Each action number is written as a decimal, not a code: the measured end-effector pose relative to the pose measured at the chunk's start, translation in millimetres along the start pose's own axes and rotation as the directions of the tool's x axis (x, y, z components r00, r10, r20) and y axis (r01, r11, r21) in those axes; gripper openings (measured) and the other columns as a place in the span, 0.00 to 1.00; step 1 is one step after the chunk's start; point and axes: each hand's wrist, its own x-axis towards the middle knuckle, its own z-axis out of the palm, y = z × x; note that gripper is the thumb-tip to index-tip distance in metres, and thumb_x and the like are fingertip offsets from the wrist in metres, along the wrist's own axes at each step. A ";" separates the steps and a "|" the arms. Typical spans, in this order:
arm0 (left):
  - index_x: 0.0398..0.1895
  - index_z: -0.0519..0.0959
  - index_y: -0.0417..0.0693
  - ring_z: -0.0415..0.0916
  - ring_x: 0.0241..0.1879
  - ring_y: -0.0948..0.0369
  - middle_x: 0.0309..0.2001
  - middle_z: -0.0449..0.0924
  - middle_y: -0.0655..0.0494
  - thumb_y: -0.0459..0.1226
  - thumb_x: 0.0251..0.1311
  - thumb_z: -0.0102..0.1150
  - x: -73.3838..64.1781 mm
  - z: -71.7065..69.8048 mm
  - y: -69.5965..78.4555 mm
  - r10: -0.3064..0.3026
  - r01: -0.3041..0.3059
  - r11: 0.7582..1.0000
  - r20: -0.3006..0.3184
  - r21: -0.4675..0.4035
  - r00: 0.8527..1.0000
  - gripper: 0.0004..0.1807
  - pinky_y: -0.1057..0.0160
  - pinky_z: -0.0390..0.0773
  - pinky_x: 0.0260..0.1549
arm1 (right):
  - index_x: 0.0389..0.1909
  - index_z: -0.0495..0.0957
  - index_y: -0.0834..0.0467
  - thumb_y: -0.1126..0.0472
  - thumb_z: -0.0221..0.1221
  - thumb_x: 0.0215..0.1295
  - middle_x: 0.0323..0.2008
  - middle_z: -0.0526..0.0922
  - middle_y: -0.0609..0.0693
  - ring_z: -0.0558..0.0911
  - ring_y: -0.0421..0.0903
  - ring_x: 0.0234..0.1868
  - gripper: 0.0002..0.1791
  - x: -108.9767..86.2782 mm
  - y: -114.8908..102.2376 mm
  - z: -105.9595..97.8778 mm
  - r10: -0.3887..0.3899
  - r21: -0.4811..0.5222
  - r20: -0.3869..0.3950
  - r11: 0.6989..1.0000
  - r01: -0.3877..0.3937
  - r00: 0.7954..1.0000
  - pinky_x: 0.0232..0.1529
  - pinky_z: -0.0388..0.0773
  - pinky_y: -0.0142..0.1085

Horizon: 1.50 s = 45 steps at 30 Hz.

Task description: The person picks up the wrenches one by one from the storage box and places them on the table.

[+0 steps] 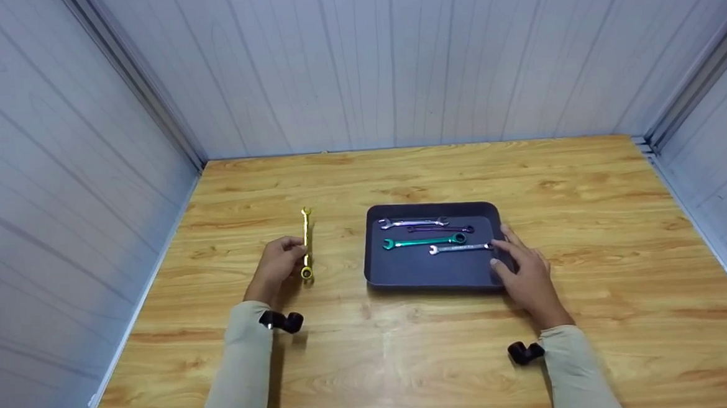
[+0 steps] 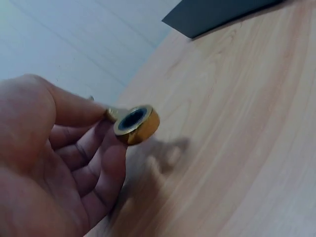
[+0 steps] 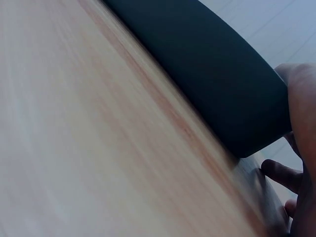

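Fingers of my left hand [image 1: 276, 264] are pinched round a gold ratcheting combination wrench [image 1: 306, 233], thumb closer to the ring end. Ring's toward me, open end points away, and it's up off the desk [image 1: 362, 179], left of the tray [image 1: 429, 276], with a shadow below it in my left wrist view.

OK, biggest stuff first: wood-look desk, then the dark tray sitting on it. My right hand [image 1: 531, 279] is at the tray's right side, thumb and index over the rim, other fingers outside. Can't tell whether that's a real pinch or just resting there.

Inside the tray, the green ratcheting combination wrench [image 1: 424, 242] looks longest, then a silver open-end wrench [image 1: 414, 223] at the back, a skinny purple wrench [image 1: 436, 229] between those two, and a small silver combination wrench [image 1: 459, 248] right by my right index fingertip.

Tips for doing this bit well, imo: pinch the gold one near its balance point, since that chunky ring end probably wants to dip. Go firm, polished metal is likely slippery. With the right, steady the rim without lifting, and mind that fingertip so it doesn't nudge the small silver one.
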 end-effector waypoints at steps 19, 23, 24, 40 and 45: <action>0.57 0.75 0.32 0.74 0.24 0.59 0.34 0.78 0.46 0.30 0.72 0.49 2.2 -12.2 -1.5 -0.055 0.053 0.998 -0.090 -0.018 0.994 0.15 0.62 0.78 0.24 | 0.66 0.74 0.58 0.58 0.59 0.71 0.77 0.57 0.49 0.57 0.58 0.75 0.24 -1.1 -0.8 0.3 0.005 0.011 0.003 1.000 -0.005 1.000 0.68 0.38 0.66; 0.53 0.77 0.32 0.73 0.25 0.61 0.33 0.77 0.48 0.30 0.71 0.50 3.7 -13.0 -0.8 -0.036 0.041 0.998 -0.117 0.041 0.993 0.13 0.63 0.77 0.24 | 0.66 0.74 0.58 0.58 0.59 0.72 0.77 0.57 0.48 0.57 0.58 0.75 0.24 -0.7 -0.3 -0.5 0.001 0.010 0.006 1.000 -0.001 1.000 0.68 0.38 0.66; 0.53 0.78 0.32 0.73 0.25 0.60 0.33 0.77 0.48 0.30 0.71 0.50 4.1 -13.0 -0.7 -0.031 0.037 0.998 -0.118 0.051 0.992 0.13 0.63 0.77 0.24 | 0.66 0.74 0.58 0.58 0.59 0.72 0.77 0.57 0.48 0.58 0.58 0.75 0.24 -0.5 -0.1 -0.7 -0.001 0.010 0.005 1.000 0.001 1.000 0.68 0.38 0.66; 0.52 0.81 0.33 0.74 0.32 0.60 0.41 0.80 0.46 0.30 0.69 0.51 7.4 -15.9 -1.4 0.035 0.012 0.968 -0.181 0.252 0.983 0.15 0.67 0.75 0.27 | 0.66 0.75 0.58 0.58 0.59 0.72 0.76 0.58 0.48 0.58 0.58 0.75 0.23 -0.3 -0.1 0.3 -0.004 0.027 0.001 1.000 0.004 1.000 0.68 0.37 0.66; 0.52 0.81 0.35 0.74 0.30 0.59 0.40 0.79 0.46 0.30 0.68 0.50 8.3 -17.9 -1.2 0.040 0.012 0.963 -0.186 0.268 0.982 0.15 0.66 0.75 0.25 | 0.66 0.74 0.59 0.59 0.59 0.72 0.76 0.58 0.49 0.57 0.58 0.75 0.23 0.5 0.4 0.3 -0.001 0.024 -0.001 1.000 0.001 1.000 0.68 0.37 0.66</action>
